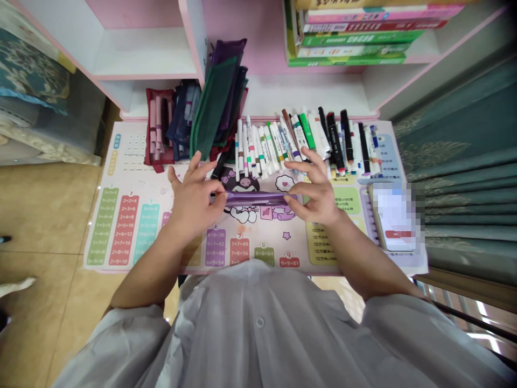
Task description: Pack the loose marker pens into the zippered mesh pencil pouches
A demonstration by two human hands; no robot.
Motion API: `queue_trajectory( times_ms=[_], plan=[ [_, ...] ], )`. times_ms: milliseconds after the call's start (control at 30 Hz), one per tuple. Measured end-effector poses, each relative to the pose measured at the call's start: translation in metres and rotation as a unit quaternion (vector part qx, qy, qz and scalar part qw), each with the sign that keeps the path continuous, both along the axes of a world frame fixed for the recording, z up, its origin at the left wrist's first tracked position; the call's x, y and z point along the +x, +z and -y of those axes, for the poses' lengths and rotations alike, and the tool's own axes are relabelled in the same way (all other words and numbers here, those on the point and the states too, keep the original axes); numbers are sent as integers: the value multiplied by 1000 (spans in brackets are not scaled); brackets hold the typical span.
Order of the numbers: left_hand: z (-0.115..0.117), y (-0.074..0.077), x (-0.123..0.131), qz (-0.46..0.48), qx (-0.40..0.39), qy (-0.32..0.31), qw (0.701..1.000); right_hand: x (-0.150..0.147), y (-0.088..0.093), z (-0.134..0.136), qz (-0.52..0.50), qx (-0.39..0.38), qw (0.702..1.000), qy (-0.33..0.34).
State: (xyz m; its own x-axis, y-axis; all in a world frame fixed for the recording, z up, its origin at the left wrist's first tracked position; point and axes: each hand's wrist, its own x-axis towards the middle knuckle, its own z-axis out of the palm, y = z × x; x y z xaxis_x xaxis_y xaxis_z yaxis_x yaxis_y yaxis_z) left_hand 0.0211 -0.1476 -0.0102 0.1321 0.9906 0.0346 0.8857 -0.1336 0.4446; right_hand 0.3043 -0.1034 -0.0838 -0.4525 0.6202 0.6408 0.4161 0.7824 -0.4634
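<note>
Flat purple pouch (254, 198) across the middle of the printed mat (121, 253), just above a cartoon figure, gripped at both ends. Left hand (194, 196) curled over the near end, thumb and fingers closed on it, other fingers spread upward; right hand (315, 188) pinching the far end between thumb and forefinger, remaining fingers loose. Whether the pouch's zip is open or shut, too thin a view to tell; contents likewise hidden. Beyond the hands, along the back of the mat, a row of other cloth pouches on edge against the shelf: red pouch (159, 126) at the left end, pink and white pens poking out of its open mouth; navy pouch (181, 121) right beside it, something pale inside; green pouch (212, 108) tilted and leaning on a dark purple pouch (226, 70) behind. To the right, markers (283, 143) in a dense fanned row, mostly white barrels with coloured bands, black ones toward the far end, near the right hand's fingertips but apart from them. On the shelf above, books (355, 37) stacked flat. At the mat's right edge, a phone (396, 223), its screen blurred out.
</note>
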Motion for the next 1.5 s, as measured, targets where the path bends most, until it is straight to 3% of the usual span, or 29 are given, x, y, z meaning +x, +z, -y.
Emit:
queue_trajectory(
  times_ms=[1033,1233,1500],
  plan=[
    [-4,1,-11,-2,-15,16,1000,5,-2,-3,25,-24,999,-40],
    [-5,4,-11,-15,-23,20,999,4,-3,-4,4,14,1000,-14],
    [-6,5,-13,-25,-32,29,999,6,-2,-4,13,5,1000,-13]
  ],
)
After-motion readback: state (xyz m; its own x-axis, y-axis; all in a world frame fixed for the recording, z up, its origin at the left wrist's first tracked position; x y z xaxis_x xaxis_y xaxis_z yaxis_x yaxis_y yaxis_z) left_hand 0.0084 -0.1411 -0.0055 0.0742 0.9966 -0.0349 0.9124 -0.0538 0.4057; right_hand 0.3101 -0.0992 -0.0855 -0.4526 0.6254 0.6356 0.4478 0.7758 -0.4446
